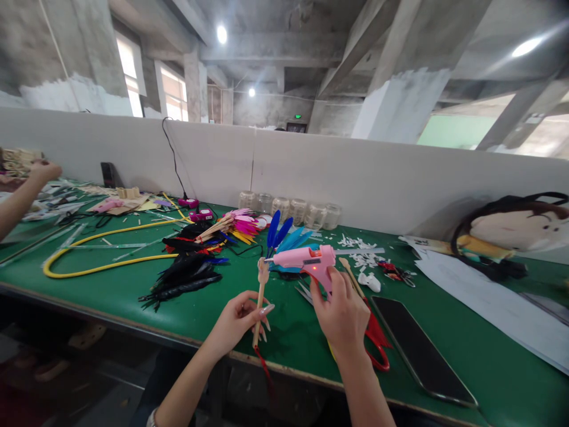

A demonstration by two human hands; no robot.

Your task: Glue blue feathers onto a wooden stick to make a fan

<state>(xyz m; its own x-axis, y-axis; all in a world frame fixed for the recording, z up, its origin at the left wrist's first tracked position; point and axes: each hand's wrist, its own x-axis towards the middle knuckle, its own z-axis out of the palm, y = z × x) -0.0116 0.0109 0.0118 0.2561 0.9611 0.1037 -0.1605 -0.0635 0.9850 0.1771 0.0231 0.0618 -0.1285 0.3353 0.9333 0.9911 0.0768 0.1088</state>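
Note:
Between the fingers of my left hand (237, 320) is a slim wooden stick (261, 290), held upright near the table's front edge. Its top end is carved or shaped, and a red tassel (263, 359) hangs from its lower end. My right hand (340, 308) is wrapped round the grip of a pink hot glue gun (302, 258) with a lit orange light. The gun's nozzle points left, at or very near the stick's top. Blue feathers (279, 231) lie just behind the nozzle. Scissors (376, 338) with red handles lie partly under my right hand.
A black phone (422, 350) and white paper sheets (489, 302) lie at right. Black feathers (182, 279), a yellow cable (111, 265) and pink feathers (244, 222) spread leftward. Glass jars (297, 210) line the partition. Another person's hand (44, 171) is at far left.

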